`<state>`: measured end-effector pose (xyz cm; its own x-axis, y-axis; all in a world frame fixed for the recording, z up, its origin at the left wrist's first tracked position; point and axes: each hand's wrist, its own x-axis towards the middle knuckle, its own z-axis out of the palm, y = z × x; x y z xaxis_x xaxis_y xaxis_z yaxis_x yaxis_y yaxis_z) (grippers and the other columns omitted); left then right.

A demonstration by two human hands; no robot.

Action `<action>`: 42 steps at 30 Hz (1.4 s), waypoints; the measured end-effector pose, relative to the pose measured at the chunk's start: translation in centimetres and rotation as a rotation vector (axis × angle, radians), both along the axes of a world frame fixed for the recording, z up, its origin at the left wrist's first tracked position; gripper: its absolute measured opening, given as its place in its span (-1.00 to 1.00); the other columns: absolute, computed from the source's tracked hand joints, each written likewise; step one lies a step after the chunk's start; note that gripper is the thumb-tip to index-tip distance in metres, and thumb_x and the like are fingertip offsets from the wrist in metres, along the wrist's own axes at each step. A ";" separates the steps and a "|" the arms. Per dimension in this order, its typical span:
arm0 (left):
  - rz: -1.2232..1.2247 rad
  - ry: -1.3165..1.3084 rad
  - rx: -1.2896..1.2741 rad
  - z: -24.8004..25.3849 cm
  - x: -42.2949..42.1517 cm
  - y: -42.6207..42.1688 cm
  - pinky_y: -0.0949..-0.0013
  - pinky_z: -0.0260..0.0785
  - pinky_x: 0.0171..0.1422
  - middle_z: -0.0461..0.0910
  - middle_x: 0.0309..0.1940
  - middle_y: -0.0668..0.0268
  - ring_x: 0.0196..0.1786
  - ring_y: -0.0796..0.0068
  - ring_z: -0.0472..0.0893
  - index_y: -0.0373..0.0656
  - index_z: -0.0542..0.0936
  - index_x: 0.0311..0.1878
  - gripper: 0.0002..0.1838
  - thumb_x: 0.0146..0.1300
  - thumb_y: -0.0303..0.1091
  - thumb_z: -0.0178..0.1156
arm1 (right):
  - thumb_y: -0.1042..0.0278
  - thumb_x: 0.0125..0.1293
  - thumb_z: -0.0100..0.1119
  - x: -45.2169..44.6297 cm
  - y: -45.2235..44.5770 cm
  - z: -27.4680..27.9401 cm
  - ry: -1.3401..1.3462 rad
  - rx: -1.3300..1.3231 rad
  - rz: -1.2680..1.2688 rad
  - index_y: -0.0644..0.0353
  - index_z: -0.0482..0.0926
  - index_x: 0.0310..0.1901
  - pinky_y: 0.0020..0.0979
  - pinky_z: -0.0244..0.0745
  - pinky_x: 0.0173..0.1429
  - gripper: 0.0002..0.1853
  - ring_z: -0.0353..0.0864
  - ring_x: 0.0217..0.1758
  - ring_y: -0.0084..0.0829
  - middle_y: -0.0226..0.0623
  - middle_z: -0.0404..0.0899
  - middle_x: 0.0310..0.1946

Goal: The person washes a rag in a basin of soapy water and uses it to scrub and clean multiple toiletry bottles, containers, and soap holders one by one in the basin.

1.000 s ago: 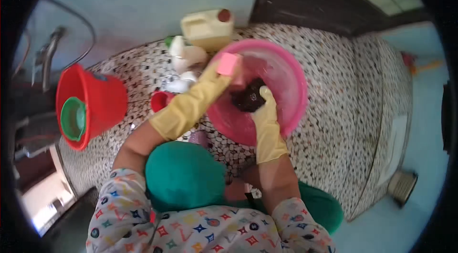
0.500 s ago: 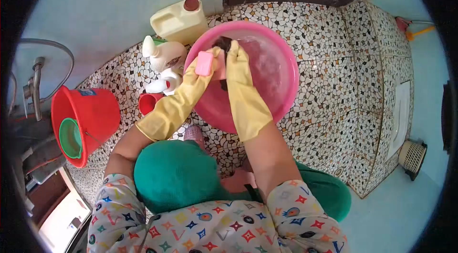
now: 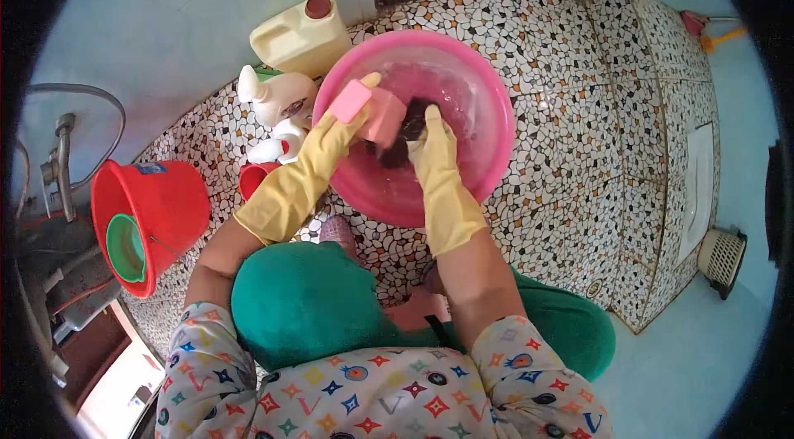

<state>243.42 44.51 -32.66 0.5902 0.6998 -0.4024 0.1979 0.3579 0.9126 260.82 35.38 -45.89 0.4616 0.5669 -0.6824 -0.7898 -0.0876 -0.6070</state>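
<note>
My left hand (image 3: 343, 129), in a yellow rubber glove, grips a pink box-shaped thing (image 3: 385, 118) over the basin. A flat pink rectangular face (image 3: 351, 100) shows at the hand's fingers; whether it is part of the same thing I cannot tell. My right hand (image 3: 433, 141), gloved likewise, is closed on a dark, wet, limp bundle (image 3: 416, 115), whose exact kind is unclear. Part of the dark bundle hangs below the pink thing. Under both hands stands a pink basin (image 3: 506, 120) with sudsy water.
Left of the basin stand a cream jug (image 3: 302, 42) with a brown cap, a white bottle (image 3: 284, 98), a smaller white bottle (image 3: 269, 149) and a red cup (image 3: 255, 178). A red bucket (image 3: 178, 203) holds a green dipper (image 3: 126, 249). A basket (image 3: 721, 261) sits at right.
My right hand has moved down and slightly right with the dark bundle, away from my left hand. The pink box-shaped thing is now more exposed, and the view has shifted slightly.
</note>
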 end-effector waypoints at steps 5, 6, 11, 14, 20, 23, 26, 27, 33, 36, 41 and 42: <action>0.141 -0.322 -0.115 -0.7 -0.5 -0.5 0.44 0.47 0.19 0.58 0.19 0.34 0.09 0.42 0.62 -0.13 0.26 0.64 -0.17 0.28 -0.47 0.26 | 0.18 0.50 0.27 -6.8 2.8 10.8 -0.296 0.168 0.042 0.19 0.67 -0.08 -0.36 0.49 -0.20 -0.77 0.52 -0.30 -0.47 -0.44 0.57 -0.36; 0.170 -0.361 -0.198 0.6 -0.1 -0.8 0.45 0.48 0.17 0.58 0.20 0.34 0.11 0.43 0.61 -0.17 0.28 0.61 -0.18 0.25 -0.50 0.26 | 0.30 0.50 0.22 -7.4 3.4 10.6 -0.525 0.264 0.082 0.24 0.66 -0.08 -0.34 0.51 -0.13 -0.82 0.55 -0.27 -0.37 -0.36 0.59 -0.33; 0.186 0.052 -0.164 1.4 0.1 -0.6 0.44 0.50 0.10 0.63 0.06 0.37 0.04 0.50 0.62 -0.18 0.50 0.43 -0.44 0.42 -0.26 0.33 | 0.41 0.54 0.06 -6.8 4.6 7.8 -1.238 0.132 0.109 0.32 0.66 0.06 -0.17 0.51 0.26 -0.76 0.64 0.05 -0.03 0.03 0.67 -0.06; 0.290 0.179 -0.047 -2.5 -0.1 -0.3 0.42 0.49 0.21 0.63 0.05 0.37 0.06 0.53 0.59 -0.15 0.56 0.37 -0.51 0.45 -0.22 0.34 | 0.31 0.56 0.00 -4.4 3.6 0.5 -1.275 -0.013 0.315 0.35 0.65 0.12 -0.08 0.45 0.39 -0.66 0.60 0.20 0.08 0.14 0.65 0.09; 0.417 0.168 0.117 -3.7 -0.1 0.3 0.34 0.50 0.25 0.54 0.23 0.28 0.15 0.48 0.57 -0.12 0.37 0.54 -0.25 0.34 -0.29 0.45 | 0.31 0.23 0.37 1.5 1.1 8.1 -1.498 -0.511 0.899 0.08 0.58 0.30 -0.11 0.60 0.26 -0.44 0.68 0.16 -0.01 -0.07 0.64 0.21; 0.401 0.139 -0.059 -1.5 0.4 0.0 0.31 0.52 0.22 0.50 0.26 0.21 0.17 0.44 0.58 -0.11 0.32 0.57 -0.15 0.26 -0.34 0.51 | 0.33 0.17 0.42 0.5 0.6 5.9 -1.768 -0.513 0.856 0.09 0.45 0.42 -0.16 0.46 0.47 -0.27 0.58 0.31 0.02 0.04 0.53 0.33; 0.325 0.130 -0.036 -2.6 -0.1 0.2 0.20 0.56 0.13 0.58 0.21 0.16 0.12 0.33 0.64 -0.11 0.34 0.52 -0.18 0.25 -0.26 0.51 | 0.36 0.18 0.39 1.6 -0.3 0.6 -1.617 -0.428 0.931 0.14 0.41 0.45 -0.15 0.39 0.53 -0.25 0.52 0.36 0.06 0.12 0.49 0.35; 0.310 0.191 -0.026 -2.2 -0.2 0.3 0.18 0.56 0.14 0.59 0.20 0.16 0.12 0.32 0.65 -0.13 0.37 0.48 -0.22 0.24 -0.27 0.51 | 0.37 0.20 0.37 2.8 -0.2 -2.6 -1.490 -0.496 1.023 0.16 0.42 0.44 -0.13 0.40 0.52 -0.27 0.52 0.35 0.08 0.14 0.49 0.34; 0.330 0.203 -0.156 -3.5 -1.2 0.4 0.25 0.56 0.07 0.68 0.03 0.20 0.02 0.35 0.69 -0.22 0.56 0.22 -0.49 0.25 -0.28 0.47 | 0.44 0.18 0.30 1.6 -0.3 0.1 -0.429 -0.117 0.221 0.30 0.66 -0.07 -0.43 0.49 -0.14 -0.73 0.51 -0.33 -0.56 -0.46 0.59 -0.36; 0.378 0.180 -0.268 -3.1 -0.7 -0.3 0.22 0.59 0.04 0.70 -0.03 0.20 -0.01 0.32 0.70 -0.21 0.60 0.15 -0.57 0.27 -0.27 0.44 | 0.34 0.33 0.26 -2.1 0.5 7.1 -0.486 -0.061 0.190 0.25 0.66 -0.10 -0.48 0.45 -0.23 -0.80 0.52 -0.35 -0.55 -0.44 0.60 -0.37; 0.358 -0.126 -0.325 -7.6 -3.2 0.0 0.27 0.59 -0.06 0.68 -0.11 0.26 -0.13 0.38 0.69 -0.12 0.59 0.12 -0.61 0.30 -0.25 0.43 | 0.19 0.50 0.11 -7.4 3.1 10.3 -1.308 0.264 0.431 0.34 0.68 0.00 0.05 0.42 0.29 -0.66 0.62 0.10 0.13 0.14 0.63 0.10; 0.331 -0.077 -0.246 -6.6 -2.8 -0.3 0.29 0.59 -0.07 0.68 -0.12 0.27 -0.15 0.40 0.69 -0.15 0.59 0.12 -0.62 0.32 -0.25 0.41 | 0.22 0.48 0.12 -8.3 3.4 10.5 -1.412 0.222 0.333 0.33 0.68 0.02 0.06 0.41 0.31 -0.67 0.61 0.12 0.12 0.14 0.63 0.08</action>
